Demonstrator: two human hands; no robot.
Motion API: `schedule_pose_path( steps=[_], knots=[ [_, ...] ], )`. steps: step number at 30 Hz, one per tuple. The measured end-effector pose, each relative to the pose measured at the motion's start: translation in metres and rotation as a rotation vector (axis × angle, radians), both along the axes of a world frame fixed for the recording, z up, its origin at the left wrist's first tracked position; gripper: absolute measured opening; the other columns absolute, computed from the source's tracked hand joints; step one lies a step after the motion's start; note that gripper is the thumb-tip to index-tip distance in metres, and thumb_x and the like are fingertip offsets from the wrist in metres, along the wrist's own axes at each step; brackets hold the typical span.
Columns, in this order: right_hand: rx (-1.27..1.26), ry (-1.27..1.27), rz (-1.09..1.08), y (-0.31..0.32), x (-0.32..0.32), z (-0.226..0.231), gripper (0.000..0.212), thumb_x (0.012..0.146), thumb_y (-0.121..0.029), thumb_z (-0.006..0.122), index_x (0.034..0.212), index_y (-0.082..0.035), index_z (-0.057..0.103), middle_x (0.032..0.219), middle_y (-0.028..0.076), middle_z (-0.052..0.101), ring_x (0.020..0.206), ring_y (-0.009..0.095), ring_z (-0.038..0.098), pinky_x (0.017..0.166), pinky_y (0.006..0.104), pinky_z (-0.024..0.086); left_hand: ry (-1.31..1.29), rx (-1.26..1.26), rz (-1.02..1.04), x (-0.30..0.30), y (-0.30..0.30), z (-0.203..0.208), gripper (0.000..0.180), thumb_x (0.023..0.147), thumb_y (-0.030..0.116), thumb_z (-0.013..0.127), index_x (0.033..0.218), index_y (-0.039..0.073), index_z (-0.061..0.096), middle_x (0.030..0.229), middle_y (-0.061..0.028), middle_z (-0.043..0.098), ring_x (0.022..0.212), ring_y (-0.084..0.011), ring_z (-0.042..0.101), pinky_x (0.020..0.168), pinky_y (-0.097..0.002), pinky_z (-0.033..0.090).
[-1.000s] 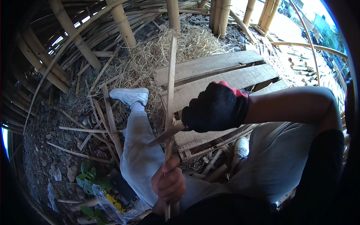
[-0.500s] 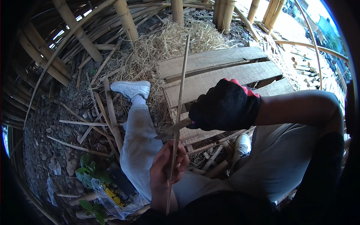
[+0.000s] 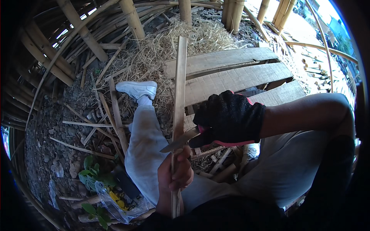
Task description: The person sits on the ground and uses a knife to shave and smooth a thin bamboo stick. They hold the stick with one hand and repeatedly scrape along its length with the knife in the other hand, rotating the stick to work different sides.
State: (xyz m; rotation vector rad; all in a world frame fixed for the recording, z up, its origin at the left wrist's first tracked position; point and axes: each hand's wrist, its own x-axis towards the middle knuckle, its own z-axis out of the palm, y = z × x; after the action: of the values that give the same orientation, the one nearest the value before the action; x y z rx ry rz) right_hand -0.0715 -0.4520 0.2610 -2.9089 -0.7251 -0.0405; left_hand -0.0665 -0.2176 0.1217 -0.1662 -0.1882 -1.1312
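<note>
My bare left hand (image 3: 180,173) is closed around a flat bamboo strip (image 3: 179,88), which stands nearly upright with its broad pale face showing. In a black glove with red edging, my right hand (image 3: 231,117) grips a knife (image 3: 180,141). Its blade lies slantwise across the strip just above my left fingers, the tip reaching past the strip's left edge. The knife's handle is mostly hidden inside the glove.
A low wooden slat platform (image 3: 239,77) lies ahead, with a heap of pale shavings (image 3: 154,52) behind it. Bamboo posts (image 3: 132,19) rise at the back. Loose sticks (image 3: 86,124) and a clear plastic bag (image 3: 111,206) are on the ground at left.
The bamboo strip has turned from its narrow edge to its broad face, and its top has shifted left. The gloved right hand and knife have dropped slightly.
</note>
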Motion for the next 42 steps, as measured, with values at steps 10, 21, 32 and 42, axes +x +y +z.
schedule_pose_path(
  steps=[10, 21, 32, 42],
  knots=[
    [-0.070, -0.154, -0.096, 0.023, -0.013, 0.005, 0.045, 0.097, -0.047, 0.058, 0.065, -0.018, 0.070, 0.055, 0.005, 0.062, 0.046, 0.027, 0.061, 0.045, 0.0443, 0.047, 0.128, 0.055, -0.010, -0.019, -0.004, 0.007, 0.028, 0.113, 0.030, 0.030, 0.107, 0.006, 0.042, 0.056, -0.0018, 0.050, 0.030, -0.0091, 0.046, 0.027, -0.0202, 0.035],
    [-0.027, -0.128, -0.199, 0.002, 0.014, 0.006, 0.054, 0.102, -0.049, 0.049, 0.065, -0.015, 0.071, 0.054, 0.009, 0.062, 0.047, 0.028, 0.063, 0.048, 0.0428, 0.050, 0.200, 0.040, -0.032, -0.025, -0.003, 0.017, 0.027, 0.113, 0.029, 0.030, 0.108, 0.005, 0.041, 0.055, -0.0019, 0.049, 0.031, -0.0110, 0.045, 0.027, -0.0206, 0.032],
    [0.017, -0.013, -0.294, -0.012, 0.037, 0.009, 0.050, 0.103, -0.052, 0.046, 0.080, -0.018, 0.076, 0.062, 0.009, 0.066, 0.055, 0.029, 0.067, 0.055, 0.0414, 0.054, 0.250, 0.283, 0.066, -0.024, 0.002, 0.020, 0.034, 0.114, 0.035, 0.027, 0.107, 0.005, 0.041, 0.054, -0.0020, 0.048, 0.030, -0.0114, 0.044, 0.027, -0.0213, 0.030],
    [-0.163, -0.124, -0.179, 0.013, 0.004, 0.002, 0.043, 0.105, -0.048, 0.041, 0.105, -0.019, 0.074, 0.065, 0.013, 0.068, 0.061, 0.032, 0.070, 0.054, 0.0436, 0.055, 0.248, 0.137, 0.086, -0.017, 0.004, 0.016, 0.035, 0.114, 0.035, 0.026, 0.108, 0.004, 0.042, 0.055, -0.0040, 0.049, 0.031, -0.0127, 0.046, 0.027, -0.0229, 0.033]
  ],
)
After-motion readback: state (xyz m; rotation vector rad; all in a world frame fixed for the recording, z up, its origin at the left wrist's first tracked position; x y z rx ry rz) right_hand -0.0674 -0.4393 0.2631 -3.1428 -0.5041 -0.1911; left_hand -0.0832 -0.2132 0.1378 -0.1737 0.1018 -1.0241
